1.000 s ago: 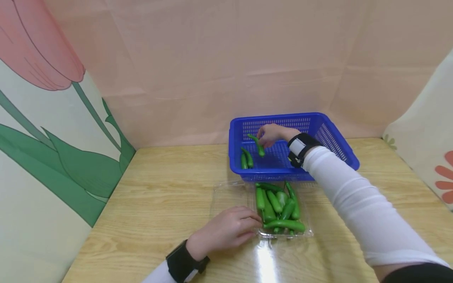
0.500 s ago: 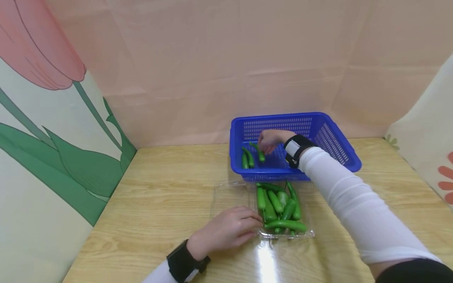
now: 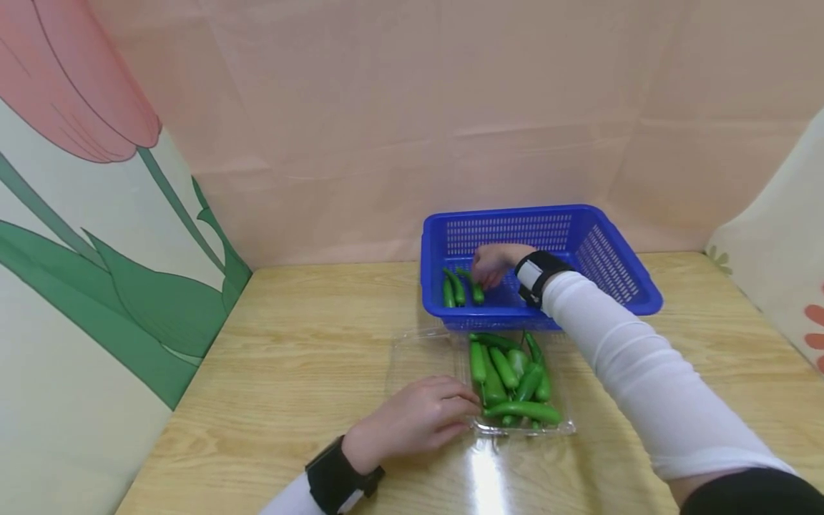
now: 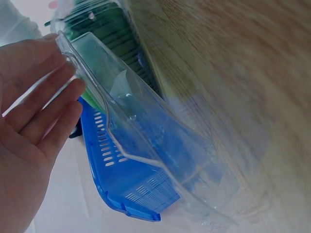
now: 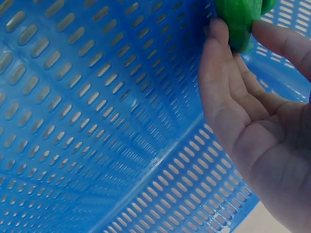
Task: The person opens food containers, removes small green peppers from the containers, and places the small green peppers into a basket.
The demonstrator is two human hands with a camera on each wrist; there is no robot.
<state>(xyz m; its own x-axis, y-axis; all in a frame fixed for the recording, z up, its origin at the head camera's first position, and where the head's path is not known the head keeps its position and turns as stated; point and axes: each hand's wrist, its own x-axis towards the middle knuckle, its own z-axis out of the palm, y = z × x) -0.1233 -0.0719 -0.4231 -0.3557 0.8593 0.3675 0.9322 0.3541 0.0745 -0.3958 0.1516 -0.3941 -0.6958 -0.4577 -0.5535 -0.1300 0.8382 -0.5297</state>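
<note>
Right hand (image 3: 492, 265): pinching slender green pepper (image 3: 478, 294)
Blue plastic basket (image 3: 606, 256): surrounding its fingers
Left hand (image 3: 418, 417): spread fingers touching clear plastic box (image 3: 428, 355)

Wood-grain table (image 3: 290, 343); creased pinkish backdrop (image 3: 386, 107) behind; tulip print (image 3: 84, 86) left; red flower print (image 3: 816, 315) right.
</note>
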